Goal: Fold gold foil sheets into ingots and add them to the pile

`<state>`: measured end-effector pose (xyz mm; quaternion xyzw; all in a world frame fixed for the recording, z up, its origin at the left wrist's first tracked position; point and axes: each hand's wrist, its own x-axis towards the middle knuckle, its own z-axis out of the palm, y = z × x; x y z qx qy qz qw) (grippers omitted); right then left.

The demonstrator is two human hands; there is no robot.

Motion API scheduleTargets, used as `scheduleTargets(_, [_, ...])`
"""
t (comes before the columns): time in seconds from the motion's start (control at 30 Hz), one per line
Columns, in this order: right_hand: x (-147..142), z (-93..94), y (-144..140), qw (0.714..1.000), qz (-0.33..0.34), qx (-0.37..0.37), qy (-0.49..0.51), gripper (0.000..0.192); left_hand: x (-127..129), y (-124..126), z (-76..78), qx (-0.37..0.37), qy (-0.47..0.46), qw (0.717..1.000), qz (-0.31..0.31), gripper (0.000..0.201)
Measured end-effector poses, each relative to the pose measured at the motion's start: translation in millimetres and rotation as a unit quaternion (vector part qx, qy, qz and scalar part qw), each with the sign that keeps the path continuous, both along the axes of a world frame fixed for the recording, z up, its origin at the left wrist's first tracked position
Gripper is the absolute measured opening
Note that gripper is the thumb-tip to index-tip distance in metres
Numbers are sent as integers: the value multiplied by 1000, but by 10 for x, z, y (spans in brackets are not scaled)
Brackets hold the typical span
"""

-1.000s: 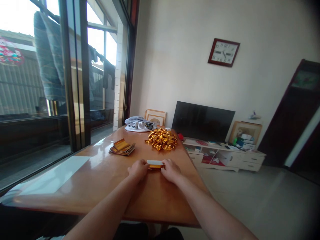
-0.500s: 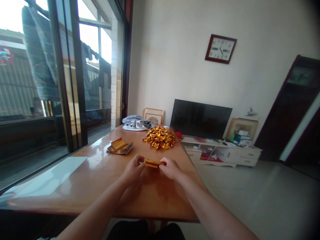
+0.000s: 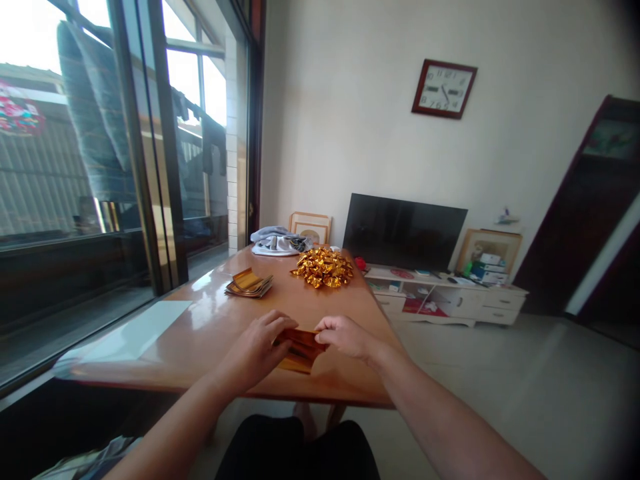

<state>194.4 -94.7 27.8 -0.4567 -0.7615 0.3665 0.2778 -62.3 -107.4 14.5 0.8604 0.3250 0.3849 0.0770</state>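
Head view: gold foil sheet [image 3: 301,363] between left grip [image 3: 261,341] and right grip [image 3: 344,336]

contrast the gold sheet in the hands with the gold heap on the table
The gold sheet shows broad faces; the gold heap is many small, crinkled pieces. The sheet is held between left hand and right hand; the heap rests untouched. The heap is bulkier than the sheet. Both look golden.

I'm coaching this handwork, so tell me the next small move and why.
Probably ease the folded gold foil paper slightly wider open: the left grip and right grip hold it at opposite sides, and a dark gap seems to show between its upper edge and near flap.
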Motion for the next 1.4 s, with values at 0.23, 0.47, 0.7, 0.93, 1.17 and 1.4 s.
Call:
scheduleTargets(0.23, [-142, 137, -468, 991, -45, 125, 25, 38, -82, -342, 79, -108, -70, 991, 29, 13])
scheduleTargets(0.47, [-371, 86, -824, 946, -75, 306, -69, 14, -102, -573, 28, -150, -110, 982, 31, 14])
scheduleTargets(0.7, [-414, 3, -877, 945, -66, 315, -55, 12, -84, -706, 108, -81, -22, 995, 62, 13])
scheduleTargets(0.93, [-465, -20, -957, 941, -69, 325, -61, 13, 63, -794, 193, -41, 46, 995, 81, 14])
scheduleTargets(1.17, [-362, 25, -978, 947, -76, 306, -66, 12, 53, -795, 182, -57, 23, 994, 94, 18])
scheduleTargets(1.4, [-153, 51, -966, 958, -91, 270, -31, 14, -36, -747, 175, -54, 10, 994, 95, 18])
